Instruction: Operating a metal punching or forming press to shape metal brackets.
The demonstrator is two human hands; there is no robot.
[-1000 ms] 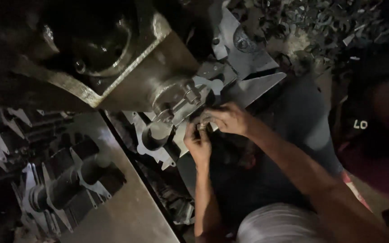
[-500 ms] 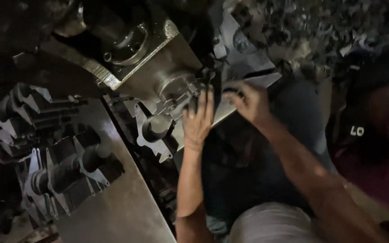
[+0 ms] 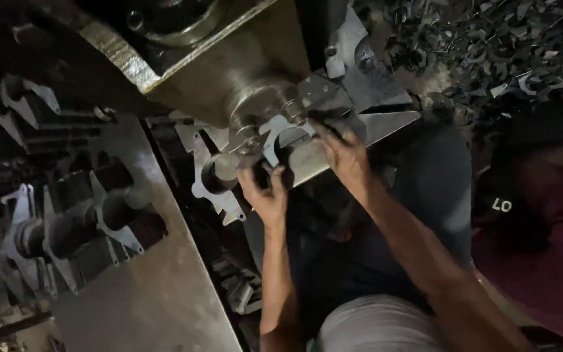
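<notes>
Left hand (image 3: 265,192) and right hand (image 3: 345,156) both pinch flat metal blank (image 3: 280,133) at press die (image 3: 255,107) mouth; blank edge touching die, little clearance; stacked cut blanks (image 3: 86,221) well left of die; scrap pile (image 3: 490,45) right of die.

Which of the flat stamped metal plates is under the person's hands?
The plate at the press die, between left hand and right hand; the other plates sit stacked on pegs far left.
</notes>
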